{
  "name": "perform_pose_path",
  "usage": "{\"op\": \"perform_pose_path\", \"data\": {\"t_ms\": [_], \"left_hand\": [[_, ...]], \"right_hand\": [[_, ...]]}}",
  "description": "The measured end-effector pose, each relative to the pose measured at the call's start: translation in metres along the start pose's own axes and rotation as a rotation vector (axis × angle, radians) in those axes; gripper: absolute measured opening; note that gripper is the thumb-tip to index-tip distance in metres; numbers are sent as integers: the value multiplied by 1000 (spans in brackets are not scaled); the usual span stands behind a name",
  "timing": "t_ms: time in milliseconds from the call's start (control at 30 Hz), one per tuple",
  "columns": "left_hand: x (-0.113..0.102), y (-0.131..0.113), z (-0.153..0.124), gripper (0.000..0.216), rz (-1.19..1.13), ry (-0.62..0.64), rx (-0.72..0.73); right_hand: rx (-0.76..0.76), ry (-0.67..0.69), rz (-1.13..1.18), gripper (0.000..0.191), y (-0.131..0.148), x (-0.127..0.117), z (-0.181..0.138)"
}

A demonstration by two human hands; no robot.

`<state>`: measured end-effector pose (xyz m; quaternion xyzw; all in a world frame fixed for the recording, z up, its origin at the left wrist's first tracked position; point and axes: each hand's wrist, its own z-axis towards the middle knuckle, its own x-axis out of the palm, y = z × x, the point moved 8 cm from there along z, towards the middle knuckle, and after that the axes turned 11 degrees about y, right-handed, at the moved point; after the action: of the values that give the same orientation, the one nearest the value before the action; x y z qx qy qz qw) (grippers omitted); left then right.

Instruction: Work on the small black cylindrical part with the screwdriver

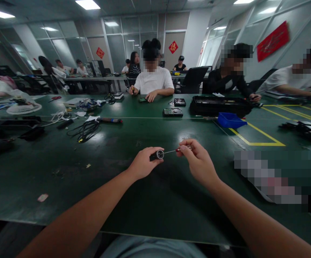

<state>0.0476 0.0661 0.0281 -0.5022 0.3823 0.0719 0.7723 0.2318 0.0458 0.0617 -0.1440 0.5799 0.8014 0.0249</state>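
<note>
- table [134, 134] with a dark green, slightly glossy top fills the lower view; light glints off it, and small scraps lie on its left part.
- yellow tape [265, 144] marks angled outlines on the right part, near a blue tray [230, 120] and a long black housing [220, 106].
- across the table, 2 flat drive-like parts [172, 113] lie near each other; to the left are a coiled black cable [87, 132] and a round white part [17, 109].
- the room has ceiling lights [87, 4], glass partitions [128, 28], red diamond signs [173, 47] and a red banner [273, 41] on the right; a person in a white t-shirt [155, 81] sits opposite, and other people sit at tables around.
- a black cylinder [154, 155] is held above the near middle of the table; its long axis runs roughly left to right, and its round open end faces right, partly toward the camera.
- a screwdriver [171, 152] lies nearly level, its shaft pointing left at that open end; whether the tip is inside i cannot tell.
- the left hand [144, 162] has its thumb and fingers closed around the cylinder.
- the right hand [200, 160] pinches the screwdriver's reddish handle [178, 149], fingers curled in.
</note>
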Motion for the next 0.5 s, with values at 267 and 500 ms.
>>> {"op": "perform_pose_path", "data": {"t_ms": [267,500], "left_hand": [[0,-5,-1,40,-17,13,60],[-1,-9,-1,40,-19,15,67]], "right_hand": [[85,-35,299,33,-17,-4,7],[252,-24,641,31,-29,5,7]]}}
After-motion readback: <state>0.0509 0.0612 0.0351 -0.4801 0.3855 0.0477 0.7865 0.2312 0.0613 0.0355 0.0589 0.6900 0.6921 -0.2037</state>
